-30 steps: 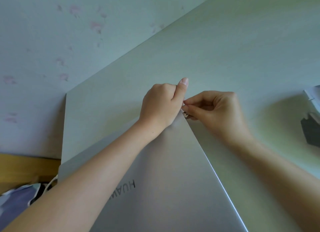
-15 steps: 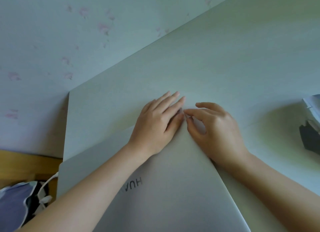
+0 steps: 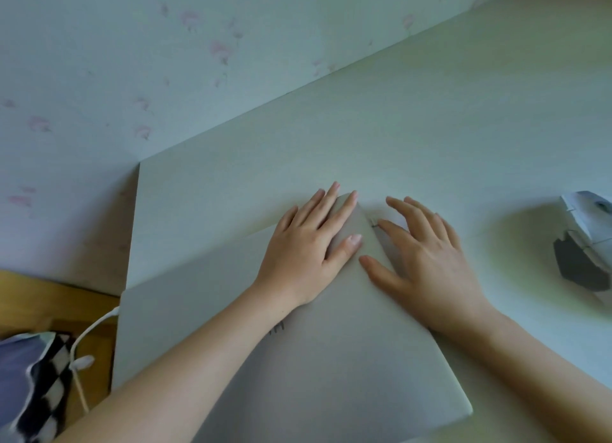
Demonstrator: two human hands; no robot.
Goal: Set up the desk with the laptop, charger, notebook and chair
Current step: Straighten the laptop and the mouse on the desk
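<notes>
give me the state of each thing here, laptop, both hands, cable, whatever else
laptop: lid closed, lying flat on the desk
left hand: flat on the lid near its far corner, fingers straight
right hand: fingers spread, resting over the laptop's right edge
desk: pale top, pushed against the wall
white cable: hanging off the desk's left side
dark and white object: at the right edge, too cut off to identify

Matt silver metal laptop (image 3: pixel 331 359) on a smooth, pale, faintly grained wood-look desk (image 3: pixel 430 127)
</notes>
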